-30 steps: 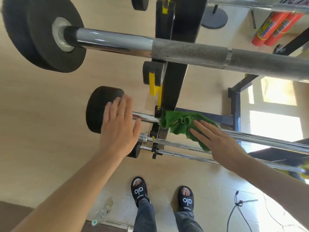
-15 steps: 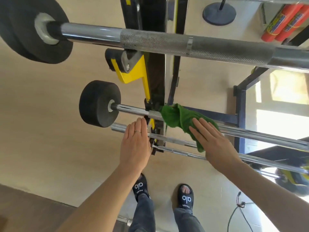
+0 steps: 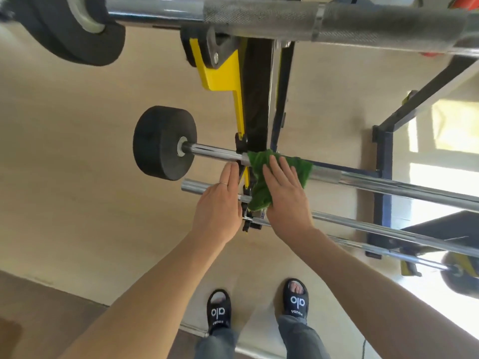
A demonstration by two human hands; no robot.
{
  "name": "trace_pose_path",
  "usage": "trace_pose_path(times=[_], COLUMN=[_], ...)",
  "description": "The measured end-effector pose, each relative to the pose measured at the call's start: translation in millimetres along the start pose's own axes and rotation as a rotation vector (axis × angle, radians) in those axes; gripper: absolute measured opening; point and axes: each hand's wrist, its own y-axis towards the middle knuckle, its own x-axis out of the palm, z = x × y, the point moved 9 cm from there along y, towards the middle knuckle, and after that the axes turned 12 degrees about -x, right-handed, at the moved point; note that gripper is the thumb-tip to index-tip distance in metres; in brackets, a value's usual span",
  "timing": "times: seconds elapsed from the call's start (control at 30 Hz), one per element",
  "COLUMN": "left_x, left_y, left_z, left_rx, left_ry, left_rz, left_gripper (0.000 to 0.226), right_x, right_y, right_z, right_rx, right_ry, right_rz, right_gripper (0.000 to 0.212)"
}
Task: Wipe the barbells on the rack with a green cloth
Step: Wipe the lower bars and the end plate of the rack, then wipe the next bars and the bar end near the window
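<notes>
A green cloth (image 3: 264, 177) is draped over a chrome barbell (image 3: 388, 183) where the bar meets the rack upright (image 3: 256, 117). My right hand (image 3: 286, 195) lies flat on the cloth with straight fingers, pressing it onto the bar. My left hand (image 3: 220, 203) is just left of it, fingers straight, over the short chrome bar end (image 3: 191, 186) beside the rack. The wiped barbell carries a black weight (image 3: 163, 143) at its left end. Two thinner bars (image 3: 388, 229) lie below. A thick knurled barbell (image 3: 285, 15) with black plates (image 3: 70, 29) crosses the top.
Yellow hooks (image 3: 220, 73) stick out from the rack upright. A dark blue rack frame (image 3: 383, 177) stands at the right. My feet in black slides (image 3: 219, 312) stand on the pale floor below the bars. A weight at the lower right (image 3: 461, 270) is partly cut off.
My right hand has slid the cloth left along the bar toward the rack upright. My left hand moved right from the black weight to beside the cloth. The view has shifted closer.
</notes>
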Motion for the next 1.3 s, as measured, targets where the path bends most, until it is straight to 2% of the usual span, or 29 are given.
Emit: trace_pose_path(times=[0.1, 0.2, 0.27, 0.33, 0.4, 0.43, 0.53, 0.67, 0.77, 0.83, 0.97, 1.07, 1.13, 1.2, 1.3], left_x=[-1.2, 6.0, 25.9, 57.7, 88.0, 98.0, 103.6, 99.2, 102.2, 98.5, 93.9, 100.6, 113.2, 130.9, 162.9], left_y=[-4.6, -25.6, -41.9, -46.1, -42.7, -39.9, -29.4, 0.7, 27.2, 46.2, 83.7, 108.6, 123.5, 132.4, 139.6], left_z=[-8.0, -37.8, -71.7, -108.5, -134.9, -144.3, -166.7, -189.5, -205.6, -217.9, -242.3, -242.1, -234.2, -227.4, -221.1], left_rx=[0.055, 0.060, -0.029, -0.200, -0.386, -0.436, -0.418, -0.308, -0.314, -0.306, -0.286, -0.231, -0.152, -0.075, 0.019], left_ry=[-0.103, -0.312, -0.490, -0.764, -1.041, -1.133, -1.223, -1.166, -1.159, -1.106, -1.098, -1.163, -1.157, -1.110, -0.904], left_rz=[0.003, 0.015, -0.074, -0.268, -0.484, -0.529, -0.519, -0.425, -0.348, -0.265, -0.109, -0.079, -0.073, -0.050, -0.006], left_gripper=[0.088, 0.074, 0.062, 0.057, 0.064, 0.065, 0.037, 0.030, 0.027, 0.030, 0.031, 0.028, 0.029, 0.030, 0.032], right_x=[-3.3, 12.8, 39.0, 65.5, 90.2, 100.7, 132.2, 168.6, 174.9, 171.5, 160.6, 164.6, 185.0, 221.7, 298.0], right_y=[-19.0, -39.4, -48.7, -46.9, -39.5, -35.8, -23.2, 7.4, 46.5, 77.6, 118.3, 121.6, 120.6, 121.2, 120.9], right_z=[-7.3, -19.4, -37.1, -55.4, -70.7, -76.9, -94.7, -90.8, -73.4, -65.9, -64.8, -65.4, -68.3, -75.0, -78.5], right_rx=[0.138, 0.428, 0.620, 0.743, 0.830, 0.862, 0.938, 0.940, 0.837, 0.688, 0.281, 0.029, -0.083, -0.216, -0.368], right_ry=[0.327, 0.753, 1.047, 1.253, 1.383, 1.437, 1.600, 1.716, 1.588, 1.435, 1.106, 0.783, 0.507, 0.247, -0.008], right_rz=[0.061, 0.180, 0.242, 0.275, 0.284, 0.276, 0.264, 0.222, 0.245, 0.236, 0.175, 0.149, 0.126, 0.078, -0.143], right_gripper=[0.072, 0.070, 0.066, 0.063, 0.059, 0.057, 0.040, 0.035, 0.031, 0.028, 0.047, 0.071, 0.081, 0.081, 0.079])
